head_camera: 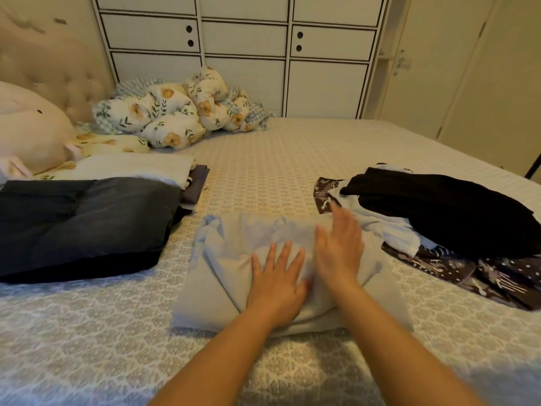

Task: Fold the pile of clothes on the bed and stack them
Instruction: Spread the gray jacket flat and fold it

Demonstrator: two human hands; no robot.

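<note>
A pale blue garment (228,259) lies partly folded on the bed (263,159) in front of me. My left hand (278,276) presses flat on its middle with fingers spread. My right hand (339,247) lies flat on the garment's right part, fingers straight and slightly blurred. To the right sits the loose pile: a black garment (439,212) on top of a light blue piece (392,230) and dark patterned fabric (497,276). On the left lie folded dark jeans (85,224), with a folded cream piece (131,168) and a grey-purple piece (196,183) behind them.
A bunched floral quilt (181,112) and a pink pillow (32,127) lie at the head of the bed by a tufted headboard (52,65). White drawers (243,48) stand behind the bed. A door (439,68) is at the right.
</note>
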